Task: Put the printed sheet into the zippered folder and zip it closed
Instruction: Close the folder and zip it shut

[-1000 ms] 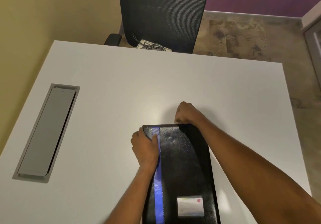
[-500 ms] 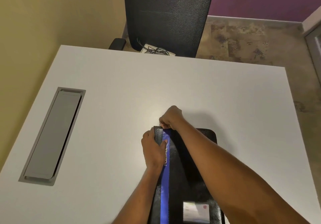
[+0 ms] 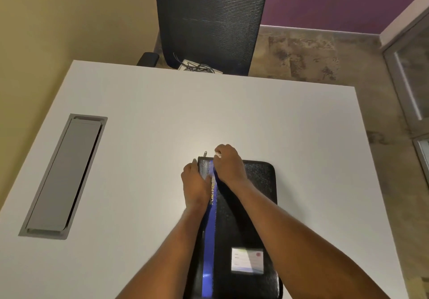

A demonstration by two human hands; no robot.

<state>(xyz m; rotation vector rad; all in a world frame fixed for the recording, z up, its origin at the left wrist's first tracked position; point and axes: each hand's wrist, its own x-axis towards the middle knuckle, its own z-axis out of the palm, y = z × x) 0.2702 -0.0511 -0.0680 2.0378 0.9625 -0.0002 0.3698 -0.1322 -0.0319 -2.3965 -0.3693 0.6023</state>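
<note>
The black zippered folder [image 3: 253, 196] with a blue stripe lies closed on the white table [image 3: 162, 117], its long side running away from me. My left hand [image 3: 195, 182] grips its far left corner, thumb on top and fingers over the left edge. My right hand [image 3: 226, 161] is pinched shut at the far edge close to that corner. A small metal zipper pull [image 3: 205, 154] sticks out just past its fingertips. A white label card [image 3: 247, 260] sits on the cover near me. The printed sheet is not in sight.
A grey cable hatch [image 3: 65, 175] is set into the table at the left. A black mesh office chair [image 3: 209, 18] stands beyond the far edge, with a white box and tangled cables [image 3: 199, 67] on its seat. A yellow wall runs along the left.
My right hand has travelled left along the folder's far edge, from the right corner to near the left corner. My left hand has stayed on the left corner. The metal pull now shows.
</note>
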